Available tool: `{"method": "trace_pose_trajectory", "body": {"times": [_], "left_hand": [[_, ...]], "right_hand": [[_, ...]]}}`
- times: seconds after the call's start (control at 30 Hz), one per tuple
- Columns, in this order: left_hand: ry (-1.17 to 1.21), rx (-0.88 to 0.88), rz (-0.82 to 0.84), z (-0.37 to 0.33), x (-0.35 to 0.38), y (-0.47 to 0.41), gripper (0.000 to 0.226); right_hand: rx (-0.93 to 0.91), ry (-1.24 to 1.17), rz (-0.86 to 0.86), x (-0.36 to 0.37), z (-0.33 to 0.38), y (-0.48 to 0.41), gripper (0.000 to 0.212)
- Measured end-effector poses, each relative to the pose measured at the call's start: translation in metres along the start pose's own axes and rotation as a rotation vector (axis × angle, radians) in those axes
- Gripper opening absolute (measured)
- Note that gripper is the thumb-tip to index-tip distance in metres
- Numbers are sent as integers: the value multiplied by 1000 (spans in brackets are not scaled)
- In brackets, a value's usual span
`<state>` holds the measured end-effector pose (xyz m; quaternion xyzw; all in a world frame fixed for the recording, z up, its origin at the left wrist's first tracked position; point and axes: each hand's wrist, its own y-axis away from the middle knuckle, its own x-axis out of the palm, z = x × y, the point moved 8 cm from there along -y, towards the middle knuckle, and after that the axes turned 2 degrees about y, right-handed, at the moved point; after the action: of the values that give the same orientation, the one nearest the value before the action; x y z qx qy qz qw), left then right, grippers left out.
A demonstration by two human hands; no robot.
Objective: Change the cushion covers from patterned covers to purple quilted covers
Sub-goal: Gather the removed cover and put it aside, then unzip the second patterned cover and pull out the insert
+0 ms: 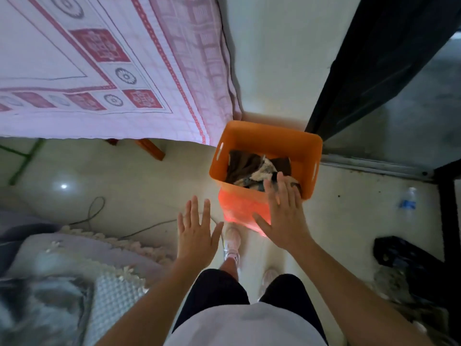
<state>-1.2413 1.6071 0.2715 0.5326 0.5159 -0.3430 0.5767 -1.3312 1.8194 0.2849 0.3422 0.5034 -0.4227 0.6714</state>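
Observation:
An orange plastic bin (264, 143) stands on the floor ahead of me, holding crumpled brown and cream patterned fabric (252, 168). My right hand (283, 213) hovers over the bin's near edge with fingers spread straight, holding nothing. Left of the bin, my left hand (198, 233) is also held out flat and empty, above the floor. A pale purple quilted cushion with a frilled edge (82, 250) lies at the lower left, partly cut off by the frame.
A bed with a pink and white patterned quilt (99, 71) fills the upper left. A dark door frame (374, 58) and sliding track run along the right. A plastic bottle (407, 201) and dark bag (404, 255) lie on the floor at right; a cable (99, 211) trails left.

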Motion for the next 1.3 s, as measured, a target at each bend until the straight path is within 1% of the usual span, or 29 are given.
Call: {"method": "trace_pose_trajectory", "body": {"times": [0.07, 0.2, 0.43, 0.6, 0.73, 0.87, 1.03, 1.17, 1.3], "left_hand": [[11, -105, 9, 16, 17, 51, 72], [54, -336, 29, 65, 40, 144, 73], [110, -682, -72, 155, 35, 276, 72], [160, -879, -119, 211, 60, 393, 72], [283, -1048, -140, 264, 88, 502, 74], [375, -1159, -191, 326, 122, 623, 76], [475, -1312, -208, 397, 164, 766, 79], [515, -1414, -211, 430, 186, 858, 79], [544, -1460, -214, 472, 204, 912, 80]], "right_hand": [[-71, -26, 24, 15, 21, 14, 90], [-270, -30, 105, 38, 85, 43, 90], [-627, -48, 138, 50, 235, 80, 90], [-803, -54, 111, 54, 347, 134, 84], [-941, 22, 111, 77, 447, 201, 82], [-1049, 93, 146, 113, 558, 289, 85], [-1223, 184, 198, 161, 688, 417, 76], [-1321, 218, 277, 189, 760, 505, 74], [-1400, 215, 287, 218, 822, 560, 73]]}}
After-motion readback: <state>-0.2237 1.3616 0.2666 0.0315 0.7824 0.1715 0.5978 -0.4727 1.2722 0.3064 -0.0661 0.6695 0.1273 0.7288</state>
